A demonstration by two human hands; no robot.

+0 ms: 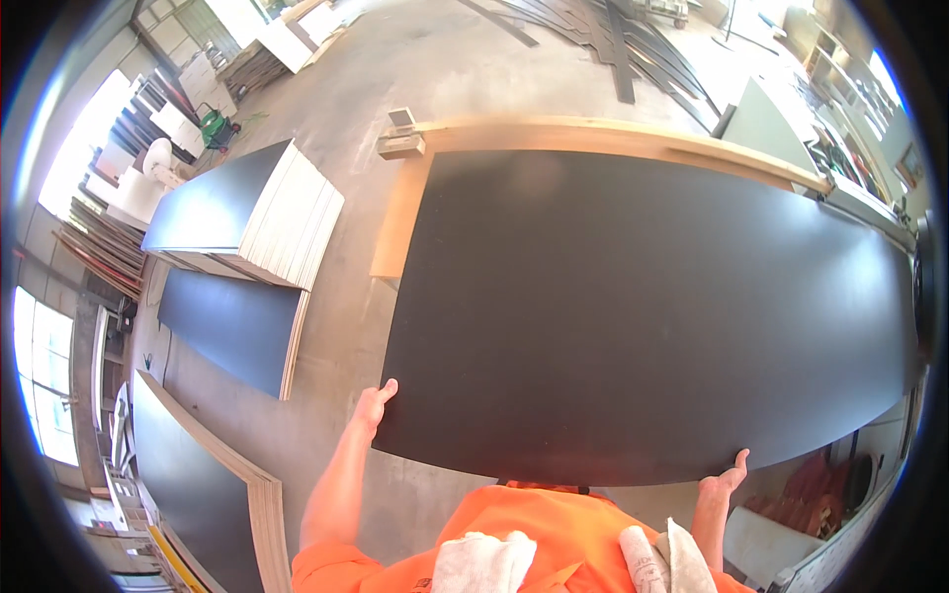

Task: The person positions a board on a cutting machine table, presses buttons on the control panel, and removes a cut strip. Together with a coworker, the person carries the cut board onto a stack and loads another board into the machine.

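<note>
A large black sheet panel (633,316) stretches before me, its far part over a pale wooden table (400,217). At the panel's near left corner, my left hand (374,405) grips the edge, thumb on top and fingers hidden beneath. Farther right along the near edge, my right hand (727,477) holds the panel the same way, its thumb showing over the rim. The near edge lies close against my orange shirt (554,524).
A wooden fence rail (613,138) runs along the table's far side, with a small wooden block (400,146) at its left end. Stacks of black-faced panels (287,217) stand on the left, another stack (262,514) nearer. Dark strips (623,59) lie on the floor beyond.
</note>
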